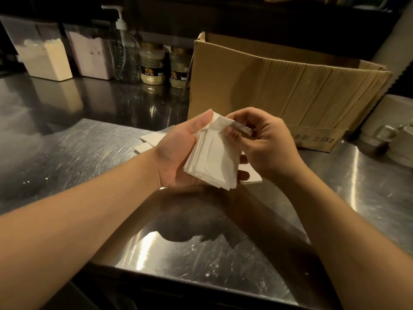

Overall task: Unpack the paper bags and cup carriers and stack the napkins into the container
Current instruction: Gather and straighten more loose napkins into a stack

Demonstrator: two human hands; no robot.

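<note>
A stack of white napkins [212, 162] lies in my left hand [176, 153], which holds it from below with the thumb along its upper left edge. My right hand [266, 142] pinches the top corner of the stack, where a thin paper band sticks out between its fingers. Both hands hover above the steel counter [78, 157]. More white napkins [148, 142] lie flat on the counter behind my left hand, partly hidden. An open brown cardboard box [279, 86] stands just behind my hands.
At the back left stand two clear containers with powder [44, 57], a pump bottle [125, 54] and two jars [152, 66]. White cups [393, 135] sit at the right edge. The counter's front edge runs below my forearms.
</note>
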